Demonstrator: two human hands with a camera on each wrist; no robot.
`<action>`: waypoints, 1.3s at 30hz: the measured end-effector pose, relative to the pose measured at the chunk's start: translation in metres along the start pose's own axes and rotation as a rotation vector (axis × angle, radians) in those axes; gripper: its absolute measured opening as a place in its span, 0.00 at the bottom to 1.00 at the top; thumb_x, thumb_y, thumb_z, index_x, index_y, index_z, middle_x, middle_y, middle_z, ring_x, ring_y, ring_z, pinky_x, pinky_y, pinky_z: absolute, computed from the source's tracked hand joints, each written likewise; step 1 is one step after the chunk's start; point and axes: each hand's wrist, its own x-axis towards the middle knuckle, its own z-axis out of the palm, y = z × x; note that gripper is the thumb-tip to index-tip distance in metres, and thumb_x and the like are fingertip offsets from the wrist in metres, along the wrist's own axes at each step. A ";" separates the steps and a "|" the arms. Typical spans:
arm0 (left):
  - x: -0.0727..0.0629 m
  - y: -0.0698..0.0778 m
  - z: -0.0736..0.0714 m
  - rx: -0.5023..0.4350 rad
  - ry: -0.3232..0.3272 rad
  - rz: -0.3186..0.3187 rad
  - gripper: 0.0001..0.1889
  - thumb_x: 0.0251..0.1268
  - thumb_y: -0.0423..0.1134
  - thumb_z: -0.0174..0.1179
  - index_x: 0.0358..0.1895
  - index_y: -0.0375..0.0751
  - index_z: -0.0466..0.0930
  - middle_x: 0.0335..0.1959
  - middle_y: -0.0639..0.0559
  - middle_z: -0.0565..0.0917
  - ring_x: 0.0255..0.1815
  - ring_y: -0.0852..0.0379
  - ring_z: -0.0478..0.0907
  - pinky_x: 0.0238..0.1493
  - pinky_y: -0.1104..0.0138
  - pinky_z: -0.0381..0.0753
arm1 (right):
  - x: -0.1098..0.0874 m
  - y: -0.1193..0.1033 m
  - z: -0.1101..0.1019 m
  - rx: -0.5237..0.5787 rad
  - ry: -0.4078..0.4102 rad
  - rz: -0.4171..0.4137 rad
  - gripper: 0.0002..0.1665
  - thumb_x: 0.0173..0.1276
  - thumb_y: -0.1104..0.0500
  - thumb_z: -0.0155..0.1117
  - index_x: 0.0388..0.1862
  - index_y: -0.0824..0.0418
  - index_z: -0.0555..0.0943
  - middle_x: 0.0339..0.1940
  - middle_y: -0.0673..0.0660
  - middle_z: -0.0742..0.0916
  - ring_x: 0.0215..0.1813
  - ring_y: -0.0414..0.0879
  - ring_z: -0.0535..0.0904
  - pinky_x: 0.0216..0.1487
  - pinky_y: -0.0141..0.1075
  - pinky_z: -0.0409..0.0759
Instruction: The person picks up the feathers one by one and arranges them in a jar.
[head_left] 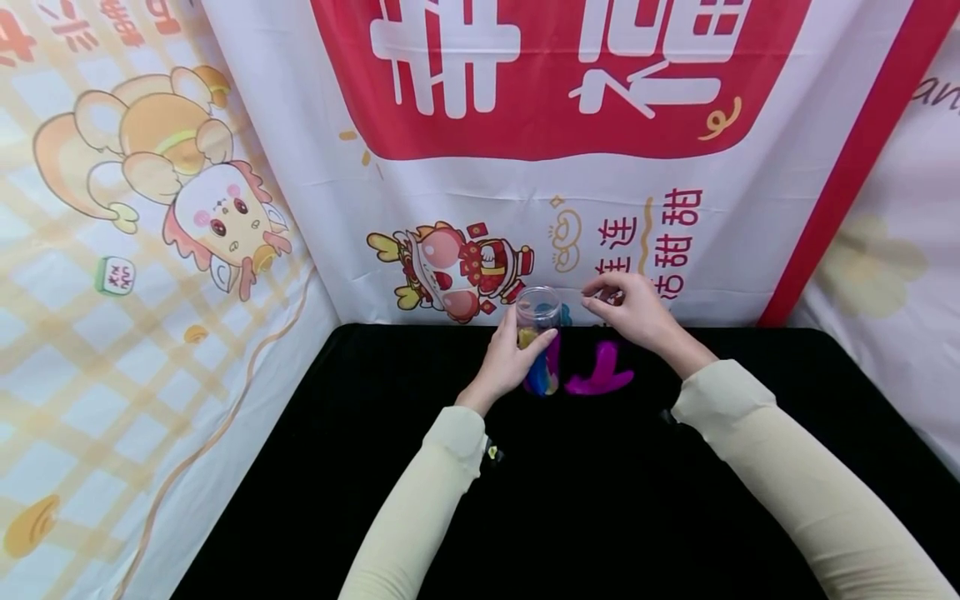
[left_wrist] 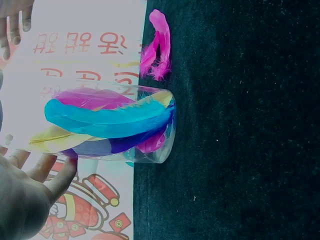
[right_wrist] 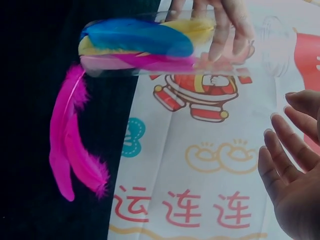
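My left hand (head_left: 502, 362) grips a clear jar (head_left: 539, 307) around its side, holding it upright near the back of the table. Inside the jar lie blue, yellow, purple and magenta feathers (left_wrist: 110, 120). To the right of the jar, my right hand (head_left: 636, 312) hovers near the height of its rim, apart from it. The right wrist view shows that hand's fingers (right_wrist: 285, 165) loosely bent with nothing between them. Below it, magenta feathers (head_left: 602, 375) lie on the black cloth beside the jar's base. No lid shows on the jar.
Black cloth (head_left: 585, 517) covers the table. Just behind its far edge hangs a white printed banner (head_left: 465, 192) with red characters and cartoon figures. Patterned cloth (head_left: 112, 333) stands on the left side, and another pale sheet (head_left: 885, 333) on the right.
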 end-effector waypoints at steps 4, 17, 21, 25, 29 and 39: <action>-0.001 0.000 0.000 0.007 0.002 0.007 0.44 0.69 0.65 0.61 0.81 0.57 0.52 0.75 0.48 0.67 0.75 0.51 0.66 0.74 0.53 0.66 | -0.003 0.008 -0.001 -0.007 0.004 0.023 0.10 0.72 0.57 0.69 0.47 0.62 0.87 0.41 0.59 0.89 0.39 0.53 0.84 0.38 0.34 0.82; -0.002 0.000 0.000 0.009 -0.002 -0.008 0.46 0.67 0.69 0.59 0.81 0.57 0.51 0.75 0.49 0.66 0.75 0.51 0.65 0.74 0.53 0.66 | -0.010 0.043 0.000 -0.001 0.016 0.172 0.13 0.73 0.56 0.69 0.49 0.64 0.86 0.46 0.62 0.89 0.46 0.54 0.83 0.41 0.37 0.80; -0.002 0.000 0.000 0.006 -0.003 -0.009 0.46 0.67 0.69 0.59 0.81 0.58 0.51 0.76 0.49 0.66 0.76 0.51 0.65 0.74 0.52 0.66 | -0.013 0.054 0.001 -0.007 0.024 0.192 0.15 0.73 0.54 0.69 0.50 0.64 0.86 0.48 0.62 0.88 0.47 0.55 0.83 0.43 0.38 0.80; -0.003 0.001 0.000 0.006 -0.001 0.001 0.45 0.67 0.68 0.60 0.81 0.58 0.51 0.75 0.48 0.66 0.75 0.50 0.66 0.74 0.52 0.66 | -0.016 0.064 0.002 -0.020 0.029 0.207 0.15 0.73 0.56 0.69 0.51 0.65 0.85 0.49 0.64 0.88 0.47 0.57 0.84 0.46 0.44 0.81; -0.003 0.002 0.000 0.003 -0.001 -0.004 0.45 0.67 0.68 0.60 0.81 0.57 0.52 0.75 0.47 0.66 0.75 0.49 0.66 0.74 0.52 0.66 | -0.019 0.073 0.006 -0.027 0.024 0.215 0.16 0.73 0.57 0.68 0.52 0.68 0.84 0.49 0.66 0.88 0.48 0.60 0.85 0.51 0.51 0.82; -0.002 0.001 0.000 0.000 -0.004 -0.008 0.46 0.67 0.69 0.60 0.81 0.56 0.52 0.74 0.47 0.67 0.74 0.50 0.67 0.74 0.52 0.67 | -0.024 0.086 0.011 -0.056 0.007 0.247 0.19 0.71 0.59 0.69 0.54 0.70 0.81 0.49 0.70 0.88 0.50 0.63 0.85 0.56 0.55 0.81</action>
